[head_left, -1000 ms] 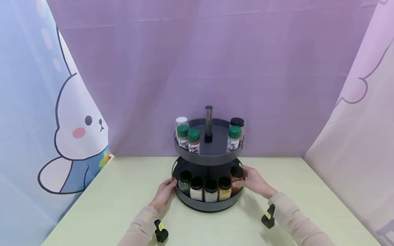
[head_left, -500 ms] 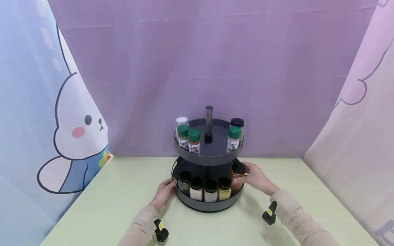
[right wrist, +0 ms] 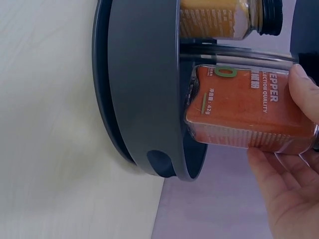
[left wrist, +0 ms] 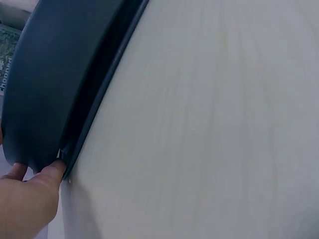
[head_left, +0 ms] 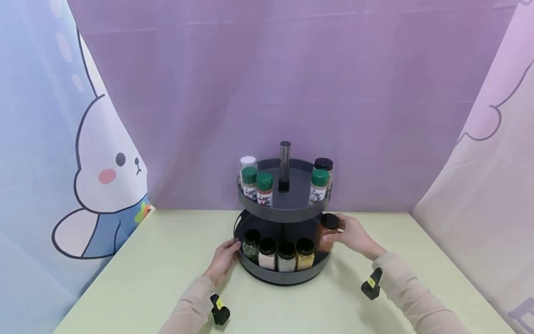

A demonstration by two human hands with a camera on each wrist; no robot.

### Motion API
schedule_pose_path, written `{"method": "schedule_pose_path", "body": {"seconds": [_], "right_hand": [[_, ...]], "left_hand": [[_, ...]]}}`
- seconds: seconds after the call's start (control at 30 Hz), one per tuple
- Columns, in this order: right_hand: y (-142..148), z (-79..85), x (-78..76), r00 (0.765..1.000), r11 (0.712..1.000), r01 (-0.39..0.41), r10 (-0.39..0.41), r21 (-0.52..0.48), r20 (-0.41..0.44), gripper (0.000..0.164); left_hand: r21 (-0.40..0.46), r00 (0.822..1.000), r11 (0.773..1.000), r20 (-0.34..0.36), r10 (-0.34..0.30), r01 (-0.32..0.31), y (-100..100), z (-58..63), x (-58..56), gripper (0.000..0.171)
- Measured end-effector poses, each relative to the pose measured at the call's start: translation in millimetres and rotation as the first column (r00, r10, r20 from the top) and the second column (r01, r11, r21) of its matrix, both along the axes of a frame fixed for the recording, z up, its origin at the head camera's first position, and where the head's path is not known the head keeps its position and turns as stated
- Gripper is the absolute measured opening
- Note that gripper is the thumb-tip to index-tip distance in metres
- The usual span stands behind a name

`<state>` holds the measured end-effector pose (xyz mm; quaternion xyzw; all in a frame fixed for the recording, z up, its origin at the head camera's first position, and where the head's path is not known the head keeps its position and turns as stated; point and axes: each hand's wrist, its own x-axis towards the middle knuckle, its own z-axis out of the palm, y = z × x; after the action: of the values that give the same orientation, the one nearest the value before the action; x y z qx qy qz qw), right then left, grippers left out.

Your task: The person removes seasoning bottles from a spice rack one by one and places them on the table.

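My right hand (head_left: 354,235) grips a spice jar (head_left: 327,236) with a black lid and orange-red powder, at the right side of the rack's lower tier. In the right wrist view the jar (right wrist: 244,107) carries the word "PEPPER", and its base is at the height of the tray rim. My left hand (head_left: 223,260) holds the left edge of the dark two-tier turntable rack (head_left: 283,278). In the left wrist view, thumb and fingers pinch the tray's wall (left wrist: 45,89) low down; some fingertips are hidden.
Several black-lidded jars line the lower tier's front, including a yellow one (head_left: 305,255) and a green one (head_left: 251,245). The upper tier (head_left: 288,215) bears green-lidded bottles (head_left: 264,189), a white-lidded one (head_left: 248,161) and a black-lidded one (head_left: 323,163). A metal post (head_left: 285,162) rises mid-rack.
The pepper jar has risen and shifted right in my right hand, away from the yellow jar. My left hand keeps its place on the rack.
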<state>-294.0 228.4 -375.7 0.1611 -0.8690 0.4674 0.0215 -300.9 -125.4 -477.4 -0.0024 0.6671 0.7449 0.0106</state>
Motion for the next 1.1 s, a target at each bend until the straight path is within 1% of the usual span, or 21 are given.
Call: {"method": "schedule_pose_path", "body": {"seconds": [0.1,0.2,0.4,0.5,0.7,0.87,1.0,1.1], "right_hand": [[2.5,1.1,-0.6,0.999,1.000,0.006,-0.006,0.005,-0.036,0.065],[5.4,1.1,-0.9,0.999,1.000,0.025,-0.025,0.009,-0.049,0.065],[11.1,2.2,-1.1,0.998,0.998,0.061,-0.059,0.029,-0.036,0.065],[14.6,2.7,-1.8,0.997,0.996,0.071,-0.069,0.047,-0.044,0.064],[25.1,1.6,-2.8,0.991,0.990,0.123,-0.119,0.074,-0.064,0.056],[35.2,-0.7,-1.9,0.986,0.985,0.156,-0.151,0.068,-0.071,0.053],[43.4,-1.6,-1.6,0.984,0.984,0.162,-0.156,0.075,-0.084,0.057],[49.4,-2.1,-2.4,0.982,0.982,0.169,-0.160,0.086,-0.104,0.059]], "left_hand": [[0.011,1.000,1.000,0.006,0.003,-0.003,-0.1,0.5,0.2,0.046],[0.014,1.000,1.000,0.005,0.001,-0.001,0.4,-0.2,0.4,0.046],[0.015,1.000,1.000,-0.004,-0.001,0.001,0.6,-0.4,-0.7,0.046],[0.010,1.000,1.000,-0.001,0.000,0.000,0.5,-0.1,-0.1,0.045],[0.011,1.000,1.000,0.013,0.002,-0.002,0.7,-1.8,1.1,0.046],[0.009,1.000,1.000,0.010,0.011,-0.011,0.9,-3.2,1.0,0.045],[0.005,1.000,1.000,0.008,0.012,-0.012,0.9,-2.3,1.0,0.045],[0.018,1.000,1.000,0.007,-0.003,0.003,0.5,-0.1,0.2,0.046]]}}
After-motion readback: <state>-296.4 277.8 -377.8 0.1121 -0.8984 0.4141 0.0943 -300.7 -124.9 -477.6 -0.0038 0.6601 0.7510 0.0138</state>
